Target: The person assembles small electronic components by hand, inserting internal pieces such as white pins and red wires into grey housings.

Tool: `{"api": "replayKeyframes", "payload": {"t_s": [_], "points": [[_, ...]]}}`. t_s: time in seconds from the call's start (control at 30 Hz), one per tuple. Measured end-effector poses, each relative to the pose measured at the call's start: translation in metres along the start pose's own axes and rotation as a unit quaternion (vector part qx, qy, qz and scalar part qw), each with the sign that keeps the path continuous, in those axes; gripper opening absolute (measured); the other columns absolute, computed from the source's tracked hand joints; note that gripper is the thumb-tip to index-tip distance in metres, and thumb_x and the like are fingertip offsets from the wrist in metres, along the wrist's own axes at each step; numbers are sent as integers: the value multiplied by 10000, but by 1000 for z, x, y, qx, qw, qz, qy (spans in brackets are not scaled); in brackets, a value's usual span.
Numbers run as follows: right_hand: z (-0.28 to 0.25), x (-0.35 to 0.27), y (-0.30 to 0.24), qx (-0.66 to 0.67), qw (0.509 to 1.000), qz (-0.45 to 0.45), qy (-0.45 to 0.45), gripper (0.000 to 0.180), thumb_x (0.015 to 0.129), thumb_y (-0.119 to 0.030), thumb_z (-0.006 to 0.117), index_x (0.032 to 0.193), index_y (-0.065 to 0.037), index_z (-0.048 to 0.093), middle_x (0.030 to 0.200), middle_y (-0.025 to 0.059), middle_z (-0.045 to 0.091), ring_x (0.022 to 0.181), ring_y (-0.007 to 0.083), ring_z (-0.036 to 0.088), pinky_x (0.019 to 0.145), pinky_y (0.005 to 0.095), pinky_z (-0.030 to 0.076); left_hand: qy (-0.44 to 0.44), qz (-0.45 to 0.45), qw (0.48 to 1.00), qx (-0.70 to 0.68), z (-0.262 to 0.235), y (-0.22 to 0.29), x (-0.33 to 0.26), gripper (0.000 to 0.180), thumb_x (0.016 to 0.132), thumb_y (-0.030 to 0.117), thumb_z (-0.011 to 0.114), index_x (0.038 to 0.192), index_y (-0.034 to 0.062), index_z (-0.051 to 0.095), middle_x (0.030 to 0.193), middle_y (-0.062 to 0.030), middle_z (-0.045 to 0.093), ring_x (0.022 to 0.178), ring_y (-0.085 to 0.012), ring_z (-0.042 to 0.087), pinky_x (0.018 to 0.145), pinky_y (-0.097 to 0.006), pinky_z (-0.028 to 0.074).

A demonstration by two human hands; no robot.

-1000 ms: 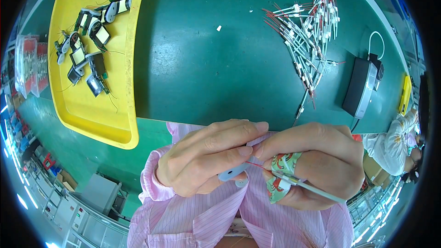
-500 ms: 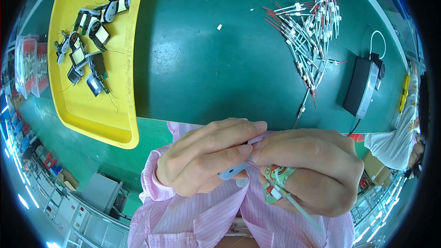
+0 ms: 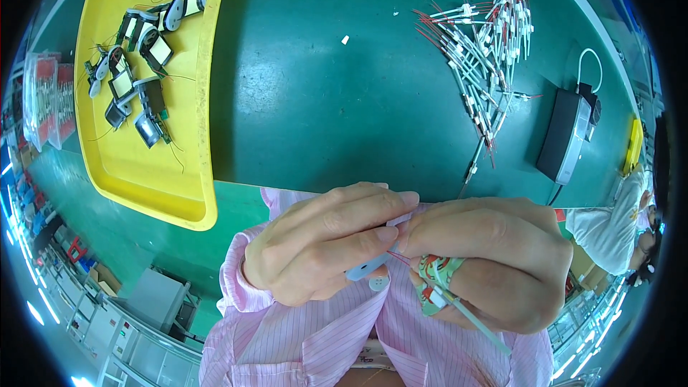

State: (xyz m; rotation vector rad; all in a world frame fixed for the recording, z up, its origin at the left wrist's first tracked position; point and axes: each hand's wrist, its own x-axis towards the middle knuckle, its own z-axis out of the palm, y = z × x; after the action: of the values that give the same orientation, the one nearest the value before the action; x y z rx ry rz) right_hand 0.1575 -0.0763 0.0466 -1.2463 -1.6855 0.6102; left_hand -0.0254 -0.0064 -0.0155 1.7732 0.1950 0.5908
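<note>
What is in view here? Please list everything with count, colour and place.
Green table: one, across the centre
Yellow tray: one, left
Electronic modules: several overlapping, black, grey and white, in the tray
Loose leads: dozens, white with red wires, right of centre
Box-shaped device: one, black and grey, table's right
Scrap: one larger, white, mid-table
Clear packages: count unclear, red and white contents, far left
Yellow object: one, far right
Co-worker: one, pale top, right edge
Cabinet: one, grey, lower left
Background items: too small to count
Held part: one, blue-grey, left fingers
Held lead: one, whitish, right hand
Pink striped shirt: one, bottom
Left hand: one, bottom centre
Right hand: one, wrapped finger, beside it
</note>
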Motion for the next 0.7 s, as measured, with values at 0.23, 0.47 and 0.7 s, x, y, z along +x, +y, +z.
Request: {"api": "replayKeyframes", "payload": {"t_s": [0.23, 0.47, 0.7], "points": [[-4, 2, 1, 40, 998, 4, -39, 209, 650, 2, 673, 674, 50, 472, 769, 256, 625, 598, 312, 663, 498, 368, 584, -35, 58, 998, 14, -3, -4, 6, 393, 650, 8, 743, 970, -135, 565, 1088, -311, 580, 867, -404, 635, 704, -404, 558], [8, -14, -11, 18, 998, 37, 40, 151, 679, -1, 633, 693, 59, 495, 794, 244, 629, 635, 312, 660, 533, 377, 583, 7, 57, 998, 1, -2, -6, 6, 317, 756, 87, 719, 956, -113, 576, 1062, -292, 609, 891, -397, 641, 750, -436, 549], [6, -20, 4, -32, 997, 71, 25, 375, 550, -94, 833, 890, 8, 711, 831, 166, 623, 563, 165, 573, 419, 227, 366, 65, 69, 993, 77, 3, -6, 2, 486, 709, 110, 739, 1069, -144, 534, 1021, -300, 589, 800, -368, 637, 645, -374, 544]]}}
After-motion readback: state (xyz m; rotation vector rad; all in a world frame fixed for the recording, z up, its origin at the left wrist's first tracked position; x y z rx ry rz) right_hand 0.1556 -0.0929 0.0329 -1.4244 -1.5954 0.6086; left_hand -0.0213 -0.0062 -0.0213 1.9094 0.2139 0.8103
